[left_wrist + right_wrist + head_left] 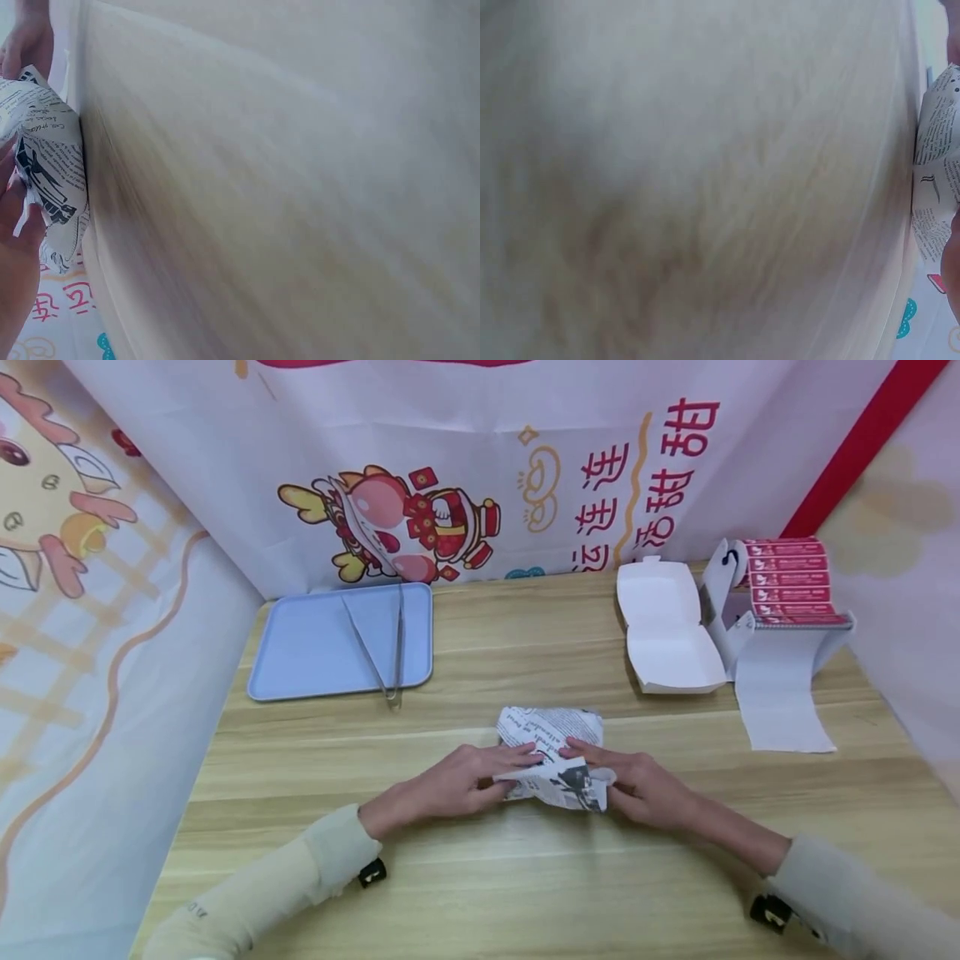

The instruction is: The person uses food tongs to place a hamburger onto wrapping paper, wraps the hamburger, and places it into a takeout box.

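A bundle in newsprint-patterned wrapping paper (551,727) lies on the wooden table in front of me, its near edge folded up and creased. What is inside is hidden by the paper (56,150). My left hand (468,781) grips its left side, fingers over the top and thumb at the near edge. From the right, my right hand (648,785) holds the other end the same way, fingertips on top and thumb low at the near corner. The right wrist view catches only the printed side of the paper (937,169) and part of the hand.
At the back left, metal tongs (396,681) lie across a blue tray (300,652), their joined end past its front edge. An opened white carton (667,618) stands back right, beside a label dispenser (795,618) with a red-printed roll and a hanging strip. A printed curtain (480,443) closes off the back.
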A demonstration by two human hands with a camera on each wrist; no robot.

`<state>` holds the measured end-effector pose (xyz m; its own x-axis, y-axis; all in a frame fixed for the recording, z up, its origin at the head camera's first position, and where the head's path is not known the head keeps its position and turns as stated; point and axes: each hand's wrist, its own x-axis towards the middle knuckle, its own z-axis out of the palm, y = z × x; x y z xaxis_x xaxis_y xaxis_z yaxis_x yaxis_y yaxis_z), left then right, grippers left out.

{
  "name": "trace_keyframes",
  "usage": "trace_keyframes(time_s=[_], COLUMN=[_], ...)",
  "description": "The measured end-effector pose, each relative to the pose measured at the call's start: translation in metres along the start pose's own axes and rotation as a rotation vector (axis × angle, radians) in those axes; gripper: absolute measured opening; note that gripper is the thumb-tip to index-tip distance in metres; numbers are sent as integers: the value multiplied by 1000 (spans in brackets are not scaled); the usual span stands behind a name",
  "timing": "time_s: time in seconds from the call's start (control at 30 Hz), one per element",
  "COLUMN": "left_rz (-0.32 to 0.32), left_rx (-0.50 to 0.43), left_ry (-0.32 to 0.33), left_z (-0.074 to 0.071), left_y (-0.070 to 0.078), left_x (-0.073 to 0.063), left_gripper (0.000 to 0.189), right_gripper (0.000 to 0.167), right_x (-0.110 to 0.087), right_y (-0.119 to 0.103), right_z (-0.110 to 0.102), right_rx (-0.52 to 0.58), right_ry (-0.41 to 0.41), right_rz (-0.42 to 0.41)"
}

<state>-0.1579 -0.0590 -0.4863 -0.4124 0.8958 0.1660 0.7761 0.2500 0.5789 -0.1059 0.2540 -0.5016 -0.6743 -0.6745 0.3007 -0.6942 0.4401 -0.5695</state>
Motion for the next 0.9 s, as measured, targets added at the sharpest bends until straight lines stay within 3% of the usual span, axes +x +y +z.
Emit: trace_keyframes(time_s=[0.13,0.4,0.57,0.63,0.8,0.9], left_rz=[-19,-85,-159,-202,-294,-282], left_rx=[-63,-141,-158,-192,-339,-247], left_ry=[102,231,329,364,423,432], left_z=[1,9,14,16,21,20], left_y=[1,3,6,7,9,10], left_x=[1,4,7,9,14,15], left_gripper=[28,26,25,30,67,74], right_gripper=[51,43,41,42,52,59], right_x=[3,3,3,5,8,8], right_y=[-5,-10,-14,-15,-16,-16], right_z=[1,6,5,5,5,6], right_rx=[68,271,347,407,570,624], right_ry=[63,237,255,251,289,316], right_rz=[51,278,410,476,579,602])
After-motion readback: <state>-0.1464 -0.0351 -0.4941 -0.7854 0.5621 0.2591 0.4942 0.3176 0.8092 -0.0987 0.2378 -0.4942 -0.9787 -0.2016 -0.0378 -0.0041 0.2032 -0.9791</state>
